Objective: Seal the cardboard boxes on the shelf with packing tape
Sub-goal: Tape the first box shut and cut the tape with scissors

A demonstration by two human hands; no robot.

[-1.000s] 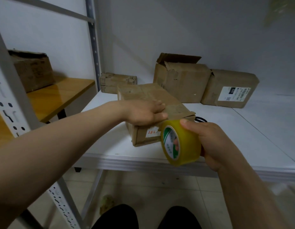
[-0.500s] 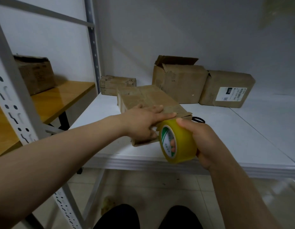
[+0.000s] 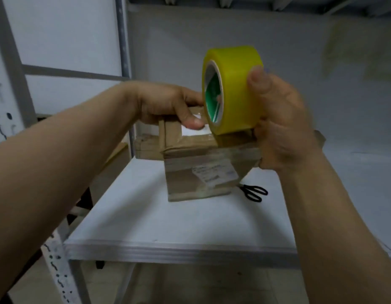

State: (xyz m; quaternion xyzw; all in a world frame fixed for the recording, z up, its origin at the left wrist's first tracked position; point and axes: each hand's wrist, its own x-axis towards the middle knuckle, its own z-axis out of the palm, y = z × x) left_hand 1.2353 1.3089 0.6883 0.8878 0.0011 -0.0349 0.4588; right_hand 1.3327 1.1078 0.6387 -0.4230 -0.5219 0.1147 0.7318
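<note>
Two hands work one box [image 3: 190,178]. Left hand [image 3: 166,104] grips the box's top end, fingers over the far side, thumb pressing on the near face beside a white patch. Right hand [image 3: 282,128] holds the tape [image 3: 234,88], thumb on the yellow outer wrap. Its other fingers are behind the roll and mostly hidden. Roll is up on edge, touching the box's top right corner.

Box stands on end on the shelf [image 3: 159,224], leaning a bit, well back from the front lip. Glossy film shows across its upper part under the roll, so a strip looks pulled out and partly laid. Blur hides where it starts and ends.

Scissors [image 3: 253,192] lie on the shelf just behind the box's lower right corner, untouched. Second box [image 3: 146,148] sits behind at left, mostly hidden.

Progress, my read: early. This box is mid-seal, strip not yet cut or smoothed. To do: finish this run, cut, press down, then tape the other boxes. Can't tell if the hidden one is sealed.
</note>
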